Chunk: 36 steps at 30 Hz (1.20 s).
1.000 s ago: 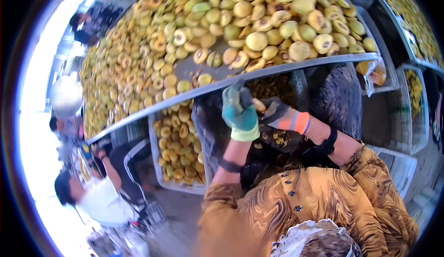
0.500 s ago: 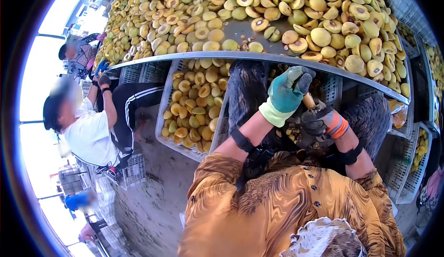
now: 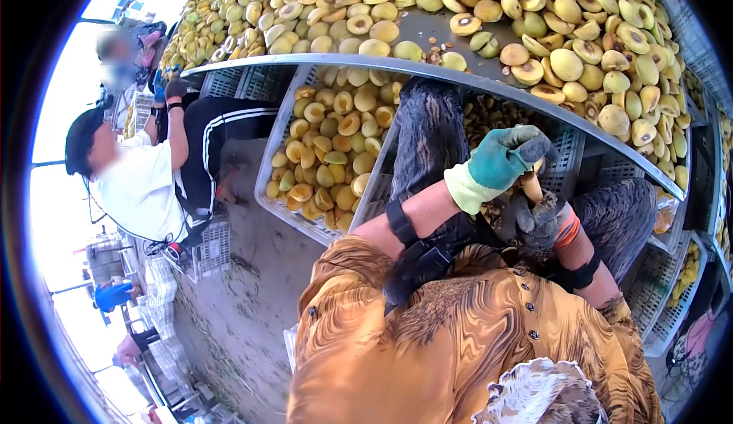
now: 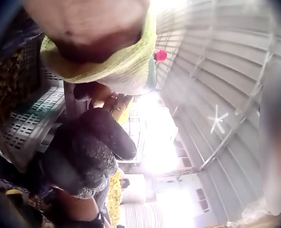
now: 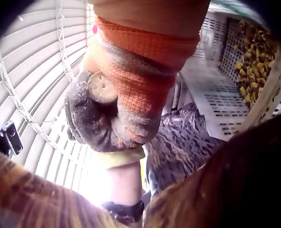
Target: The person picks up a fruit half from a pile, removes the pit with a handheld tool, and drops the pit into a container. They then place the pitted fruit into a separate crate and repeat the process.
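1. Starting closest in: the right hand, in a grey and orange glove, has its grip wrapped tight round a wooden handle. The round butt end pokes out of the fist. The working end is hidden.
2. Touching it from above is the left hand in a teal glove. Its grip is curled over what looks like a fruit, held over the lap just below the table edge. Only a sliver shows, so I can't tell if it's been cut open yet.
3. Next out, under the table, a white crate is packed with yellow halves. That part looks well along.
4. The table itself carries a huge heap of fruit, mostly halves lying cut side up, some dome side up.
5. My read: loads are already split, one piece is in hand, and I can't spot a stock of whole ones, so what's left is anyone's guess.
6. Farthest off on the left, another person sits at the same table.
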Each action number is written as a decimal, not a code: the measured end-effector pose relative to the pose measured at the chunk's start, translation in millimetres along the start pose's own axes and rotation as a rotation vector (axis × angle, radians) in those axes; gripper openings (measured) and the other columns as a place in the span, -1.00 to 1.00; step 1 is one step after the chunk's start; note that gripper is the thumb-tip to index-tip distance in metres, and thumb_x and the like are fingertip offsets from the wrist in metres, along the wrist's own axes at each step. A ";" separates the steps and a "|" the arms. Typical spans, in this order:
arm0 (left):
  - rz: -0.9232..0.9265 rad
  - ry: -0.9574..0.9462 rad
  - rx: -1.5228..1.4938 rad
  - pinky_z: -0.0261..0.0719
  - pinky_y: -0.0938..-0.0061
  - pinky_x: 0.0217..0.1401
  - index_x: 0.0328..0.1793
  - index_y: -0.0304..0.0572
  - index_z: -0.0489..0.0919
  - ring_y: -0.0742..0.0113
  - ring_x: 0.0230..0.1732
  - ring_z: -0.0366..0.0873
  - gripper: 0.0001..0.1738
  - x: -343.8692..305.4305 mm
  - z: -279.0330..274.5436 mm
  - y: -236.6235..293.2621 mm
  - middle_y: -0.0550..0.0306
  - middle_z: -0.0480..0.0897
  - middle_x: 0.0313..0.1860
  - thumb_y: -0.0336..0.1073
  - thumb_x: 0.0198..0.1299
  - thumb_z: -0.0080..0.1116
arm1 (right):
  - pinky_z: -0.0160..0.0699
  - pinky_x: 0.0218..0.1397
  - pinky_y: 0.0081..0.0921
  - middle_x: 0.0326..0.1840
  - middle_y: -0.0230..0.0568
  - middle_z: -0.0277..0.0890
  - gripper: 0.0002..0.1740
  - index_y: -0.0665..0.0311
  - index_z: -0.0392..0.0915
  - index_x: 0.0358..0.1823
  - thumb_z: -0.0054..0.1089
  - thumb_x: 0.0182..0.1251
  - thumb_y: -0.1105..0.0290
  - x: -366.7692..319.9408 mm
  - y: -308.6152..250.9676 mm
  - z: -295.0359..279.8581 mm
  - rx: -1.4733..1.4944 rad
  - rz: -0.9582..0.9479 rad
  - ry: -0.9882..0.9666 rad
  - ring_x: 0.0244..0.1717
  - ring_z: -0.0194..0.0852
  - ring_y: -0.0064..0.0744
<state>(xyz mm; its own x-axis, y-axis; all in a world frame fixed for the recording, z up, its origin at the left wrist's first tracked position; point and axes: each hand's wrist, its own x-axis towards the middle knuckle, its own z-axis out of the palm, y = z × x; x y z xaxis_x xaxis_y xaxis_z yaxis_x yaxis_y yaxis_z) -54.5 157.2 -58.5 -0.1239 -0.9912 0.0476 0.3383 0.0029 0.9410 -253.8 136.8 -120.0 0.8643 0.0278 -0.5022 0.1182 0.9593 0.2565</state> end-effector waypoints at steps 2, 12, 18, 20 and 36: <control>-0.031 0.024 -0.035 0.52 0.55 -0.26 -0.12 -0.29 0.63 0.45 -0.34 0.55 -0.59 -4.2 2.9 6.6 0.16 0.61 -0.41 -0.05 0.42 0.00 | 0.50 -0.36 -0.65 -0.38 -0.35 0.53 -0.71 0.35 0.53 -0.01 0.20 0.22 0.47 4.9 -7.1 -21.3 0.335 0.144 -0.030 -0.46 0.49 -0.53; 0.238 0.575 0.095 0.58 0.61 -0.15 0.04 -0.29 0.54 0.47 -0.14 0.55 -0.72 -40.7 -49.7 16.1 0.08 0.59 -0.05 -0.64 0.21 0.06 | 0.07 -0.78 -0.65 -0.71 -0.58 0.19 -0.80 0.23 0.46 -0.04 -0.05 0.44 0.33 24.8 -43.3 2.3 -0.388 -0.417 0.000 -0.80 0.10 -0.68; 0.079 1.126 0.462 0.59 0.60 -0.09 0.03 -0.23 0.55 0.44 -0.12 0.56 -0.70 -131.4 -167.2 31.9 0.16 0.59 -0.03 -0.61 0.17 0.18 | 0.03 -0.75 -0.66 -0.69 -0.59 0.19 -0.84 0.22 0.50 -0.08 0.05 0.41 0.36 32.3 -23.0 13.5 -0.671 -0.405 0.297 -0.79 0.06 -0.70; 0.042 1.130 0.608 0.60 0.64 -0.20 0.02 -0.14 0.59 0.51 -0.20 0.56 -0.73 -172.0 -209.5 9.0 0.20 0.59 -0.10 -0.48 0.18 0.26 | 0.06 -0.73 -0.68 -0.68 -0.57 0.23 -0.87 0.18 0.51 -0.11 0.10 0.38 0.36 37.2 -21.0 10.5 -0.666 -0.442 0.357 -0.77 0.10 -0.68; -0.990 0.642 1.852 -0.15 -0.06 0.57 0.58 0.10 0.10 -0.16 0.57 -0.04 -0.12 -316.5 -277.7 -99.0 -0.08 0.12 0.56 0.35 0.23 -0.15 | 0.18 -0.74 -0.57 -0.65 -0.49 0.33 -0.85 0.14 0.51 -0.16 0.22 0.31 0.31 50.1 -20.2 9.3 -0.649 -0.445 0.476 -0.77 0.21 -0.58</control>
<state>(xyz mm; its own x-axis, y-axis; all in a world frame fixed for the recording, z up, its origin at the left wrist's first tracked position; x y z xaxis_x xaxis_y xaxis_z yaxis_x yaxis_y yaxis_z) 210.2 433.8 -259.7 0.7246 -0.6490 -0.2317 -0.6891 -0.6879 -0.2281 -208.4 116.2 -142.7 0.4955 -0.4073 -0.7672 -0.0298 0.8748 -0.4836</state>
